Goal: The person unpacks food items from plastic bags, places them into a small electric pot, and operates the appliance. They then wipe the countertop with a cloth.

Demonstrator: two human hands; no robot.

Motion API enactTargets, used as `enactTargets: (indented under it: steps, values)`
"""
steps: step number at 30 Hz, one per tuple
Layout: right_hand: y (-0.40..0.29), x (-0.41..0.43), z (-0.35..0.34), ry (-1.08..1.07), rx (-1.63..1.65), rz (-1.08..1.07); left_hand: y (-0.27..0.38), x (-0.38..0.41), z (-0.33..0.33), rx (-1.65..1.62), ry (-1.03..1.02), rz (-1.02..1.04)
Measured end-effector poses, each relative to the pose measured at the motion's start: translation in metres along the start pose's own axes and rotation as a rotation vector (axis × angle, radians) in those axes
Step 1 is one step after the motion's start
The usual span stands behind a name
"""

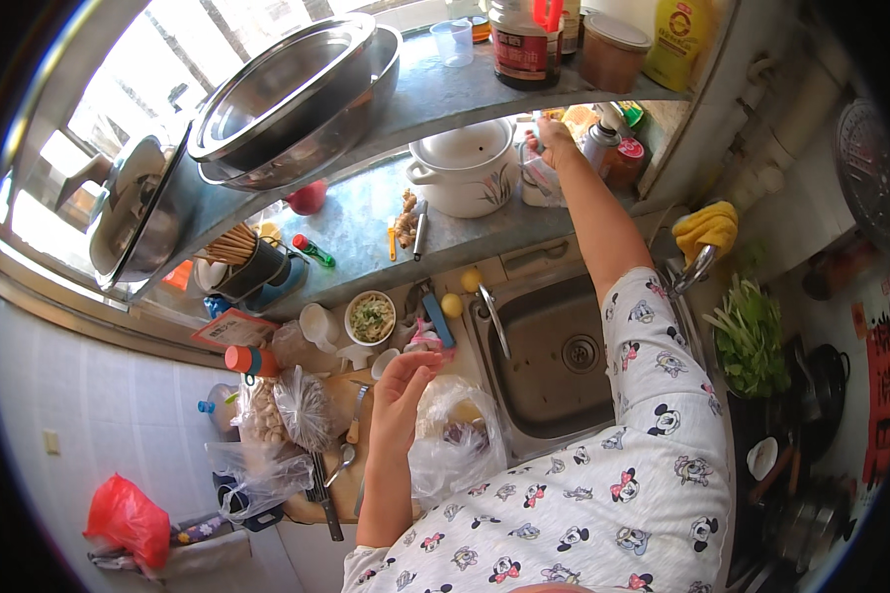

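Observation:
My right hand (552, 144) reaches onto the lower shelf, its fingers at a clear bag or container (540, 176) beside the white lidded enamel pot (466, 174); whether it grips anything is hard to tell. Above the counter hangs my left hand (408, 385), empty, its fingers partly curled and apart. Just right of it lies a clear plastic bag (452, 463) with food inside. A white bowl of chopped food with green bits (371, 317) stands beyond the left hand. On the wooden board (348, 474) rest a spoon (341, 463), a peeler-like tool with a wooden handle (356, 415) and a black-handled knife (326, 497).
The steel sink (556, 356) with its faucet (493, 319) lies on the right, leafy greens (753, 341) beyond it. An upper shelf (445, 89) with steel basins (289, 96) overhangs the lower shelf. Ginger (406, 222) lies by the pot; an orange-red cup (252, 360) stands at left.

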State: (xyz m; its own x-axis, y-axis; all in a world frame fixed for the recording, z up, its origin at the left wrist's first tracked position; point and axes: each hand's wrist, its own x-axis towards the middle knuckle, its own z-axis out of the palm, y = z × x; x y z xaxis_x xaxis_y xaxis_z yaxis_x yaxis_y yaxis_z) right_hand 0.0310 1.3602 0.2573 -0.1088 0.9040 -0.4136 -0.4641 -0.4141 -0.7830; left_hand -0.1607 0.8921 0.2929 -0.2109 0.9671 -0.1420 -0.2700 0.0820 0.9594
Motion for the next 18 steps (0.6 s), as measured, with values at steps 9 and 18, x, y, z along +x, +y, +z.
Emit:
enactTargets:
  steps: [9, 18]
  values:
    - [0.011, 0.069, -0.056, 0.216, -0.955, -0.822, 0.003, 0.014, -0.004, -0.003, -0.038, 0.051]
    - [0.053, -0.175, 0.061, -0.651, -0.861, -0.562, 0.013, 0.009, -0.022, -0.056, -0.016, 0.078]
